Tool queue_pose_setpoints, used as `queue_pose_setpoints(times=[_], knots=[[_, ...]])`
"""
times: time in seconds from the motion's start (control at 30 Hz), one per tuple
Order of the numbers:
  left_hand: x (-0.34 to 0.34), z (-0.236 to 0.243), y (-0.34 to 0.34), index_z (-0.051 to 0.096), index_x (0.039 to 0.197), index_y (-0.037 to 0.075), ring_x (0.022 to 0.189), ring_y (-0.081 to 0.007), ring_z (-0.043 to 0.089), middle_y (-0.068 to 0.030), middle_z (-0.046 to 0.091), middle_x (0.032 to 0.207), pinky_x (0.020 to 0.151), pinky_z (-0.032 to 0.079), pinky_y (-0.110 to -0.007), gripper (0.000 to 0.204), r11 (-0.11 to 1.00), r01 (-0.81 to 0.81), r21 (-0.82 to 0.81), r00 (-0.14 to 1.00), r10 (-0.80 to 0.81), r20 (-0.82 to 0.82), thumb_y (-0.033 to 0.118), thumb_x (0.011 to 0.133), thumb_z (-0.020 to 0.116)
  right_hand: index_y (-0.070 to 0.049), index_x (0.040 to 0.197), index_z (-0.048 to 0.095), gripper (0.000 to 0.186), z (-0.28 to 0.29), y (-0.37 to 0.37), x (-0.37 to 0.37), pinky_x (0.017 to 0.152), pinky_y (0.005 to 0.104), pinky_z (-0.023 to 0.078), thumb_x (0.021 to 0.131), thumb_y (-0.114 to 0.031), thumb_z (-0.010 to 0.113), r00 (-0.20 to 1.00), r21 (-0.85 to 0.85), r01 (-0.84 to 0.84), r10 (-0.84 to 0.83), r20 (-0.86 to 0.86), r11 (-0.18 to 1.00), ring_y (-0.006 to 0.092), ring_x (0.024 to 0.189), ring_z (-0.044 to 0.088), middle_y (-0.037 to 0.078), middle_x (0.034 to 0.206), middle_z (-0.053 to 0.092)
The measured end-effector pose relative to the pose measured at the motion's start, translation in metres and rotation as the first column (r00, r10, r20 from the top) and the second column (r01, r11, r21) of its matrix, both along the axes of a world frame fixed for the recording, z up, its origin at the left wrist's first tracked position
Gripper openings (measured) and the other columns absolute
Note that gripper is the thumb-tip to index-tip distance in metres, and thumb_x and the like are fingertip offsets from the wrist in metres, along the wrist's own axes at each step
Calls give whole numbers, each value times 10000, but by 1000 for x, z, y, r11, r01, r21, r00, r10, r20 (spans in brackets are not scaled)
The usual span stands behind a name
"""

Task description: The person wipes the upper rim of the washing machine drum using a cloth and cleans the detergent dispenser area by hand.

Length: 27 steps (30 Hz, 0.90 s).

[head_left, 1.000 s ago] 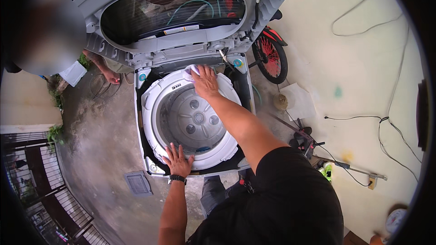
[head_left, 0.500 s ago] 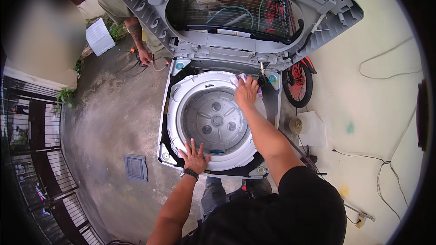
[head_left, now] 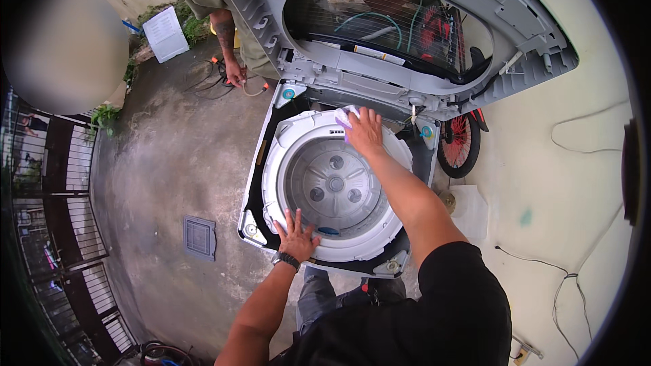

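Observation:
In front of me stands a top-load washing machine (head_left: 245,220) with its top cover (head_left: 407,71) tipped up at the back. A white plastic ring (head_left: 274,175) circles the metal drum (head_left: 319,156). My right hand (head_left: 367,133) presses a white and purple cloth (head_left: 346,116) against the far side of that ring, fingers bent over it. At the near left, my left hand (head_left: 297,240) rests on the ring with its fingers spread, the tips reaching the inner rim. It holds nothing.
Behind the machine's left corner, another person's hand (head_left: 235,73) holds a thin hose. A grey panel (head_left: 199,238) lies on the concrete floor at left. A white panel (head_left: 165,32) leans farther back. A red-rimmed bicycle wheel (head_left: 460,144) stands between machine and wall.
My right hand has slid the cloth leftward along the ring's far side. My left hand keeps its place on the ring. The whole view has turned slightly.

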<state>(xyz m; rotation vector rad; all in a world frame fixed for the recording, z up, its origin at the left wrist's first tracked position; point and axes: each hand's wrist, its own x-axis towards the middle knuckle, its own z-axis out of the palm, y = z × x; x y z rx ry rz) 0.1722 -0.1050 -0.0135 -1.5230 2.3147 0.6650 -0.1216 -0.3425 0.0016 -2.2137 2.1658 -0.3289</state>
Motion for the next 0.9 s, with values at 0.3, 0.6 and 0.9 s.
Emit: queue_pose_setpoints(times=[0.3, 0.6, 0.9], knots=[[-29, 6, 15, 646, 1349, 270, 1485, -548, -152, -154, 132, 1676, 990, -25, -889, 501, 994, -10, 110, 1000, 12, -12, 551, 998, 426, -136, 1147, 699, 339, -14, -7, 130, 983, 484, 399, 839, -275, 724, 958, -139, -225, 245, 146, 964, 333, 1199, 463, 99, 1275, 534], [-16, -10, 15, 695, 1289, 271, 1500, -532, -107, -137, 197, 1664, 1006, -23, -880, 464, 999, -35, -22, 997, 33, -64, 531, 974, 473, -174, 1038, 748, 225, 10, -34, 109, 929, 450, 372, 848, -289, 713, 939, 26, -342, 343, -18, 939, 272, 1125, 480, 84, 1132, 547], [-26, 0, 9, 692, 1293, 265, 1505, -517, -123, -130, 187, 1668, 1010, -42, -875, 469, 999, -30, 38, 996, 33, -87, 529, 969, 480, -27, 1227, 639, 502, -31, -70, 102, 1045, 473, 409, 944, -441, 619, 677, 210, 491, -521, 520, 846, 426, 1157, 528, 207, 1231, 553]])
